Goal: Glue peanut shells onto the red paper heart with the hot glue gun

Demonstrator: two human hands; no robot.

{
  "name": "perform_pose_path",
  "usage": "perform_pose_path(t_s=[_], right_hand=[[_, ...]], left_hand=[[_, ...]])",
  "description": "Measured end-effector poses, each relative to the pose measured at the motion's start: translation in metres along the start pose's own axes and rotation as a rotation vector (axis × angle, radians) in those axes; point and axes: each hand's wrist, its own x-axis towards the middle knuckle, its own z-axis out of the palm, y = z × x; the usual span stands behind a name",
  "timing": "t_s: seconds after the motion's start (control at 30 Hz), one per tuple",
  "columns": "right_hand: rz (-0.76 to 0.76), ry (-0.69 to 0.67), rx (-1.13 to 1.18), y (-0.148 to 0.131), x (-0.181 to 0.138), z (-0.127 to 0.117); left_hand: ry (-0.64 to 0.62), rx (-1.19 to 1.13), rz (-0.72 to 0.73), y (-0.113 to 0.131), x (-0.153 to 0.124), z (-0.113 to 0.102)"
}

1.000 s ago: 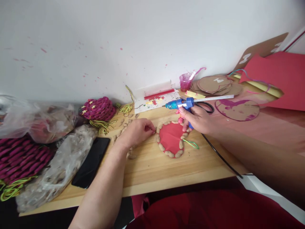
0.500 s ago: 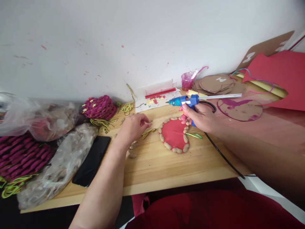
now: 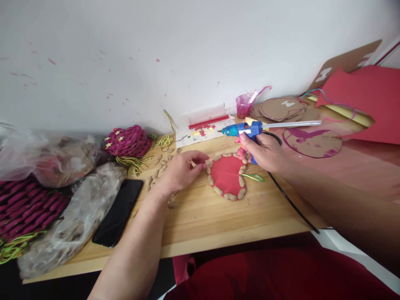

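Observation:
A red heart-shaped piece (image 3: 225, 173) lies on the table, edged with peanuts (image 3: 231, 196) and with a green cord loop (image 3: 253, 177) at its right. My left hand (image 3: 186, 168) is at the heart's upper left edge, thumb and forefinger drawn together at the tips around what looks like a peanut, mostly hidden. Loose peanuts (image 3: 161, 171) are scattered behind and beneath this hand. In my right hand (image 3: 264, 152) is a blue glue gun (image 3: 242, 129), held above the heart's upper right, nozzle pointing left. A clear glue stick (image 3: 292, 124) sticks out of its back.
A black phone (image 3: 118, 212), plastic bags (image 3: 73, 212) and magenta yarn pieces (image 3: 128, 141) occupy the left. Star cutouts (image 3: 203, 130) lie on white paper by the wall. A pink-stained cup (image 3: 243, 105) and cardboard shapes (image 3: 283, 109) stand behind the gun. Its black cord (image 3: 292, 202) crosses the table's right side.
My left hand has moved right, from over the loose peanuts to the heart's left edge. My right hand still holds the glue gun in nearly the same place. The view has shifted slightly.

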Motion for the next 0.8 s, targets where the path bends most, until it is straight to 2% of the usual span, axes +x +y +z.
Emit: perform_pose_path(t_s=[0.07,0.13,0.33,0.5,0.8], right_hand=[[0.001,0.032,-0.026,-0.0039,-0.0001,-0.0015],[-0.001,0.054,-0.059,-0.0059,0.0001,-0.0026],[0.004,0.053,-0.128,-0.0057,0.0007,-0.0056],[-0.020,0.049,-0.141,-0.0083,0.0007,-0.0067],[-0.039,0.077,-0.210,-0.0071,0.0009,-0.0082]], left_hand=[[-0.122,-0.019,-0.003,0.0035,-0.0013,0.0020],[-0.158,-0.004,-0.008,0.0043,-0.0020,0.0029],[-0.156,-0.019,-0.106,0.0018,-0.0024,0.0009],[-0.191,0.039,-0.095,0.0032,-0.0030,-0.0005],[-0.099,0.179,-0.145,0.0064,-0.0023,0.0055]])
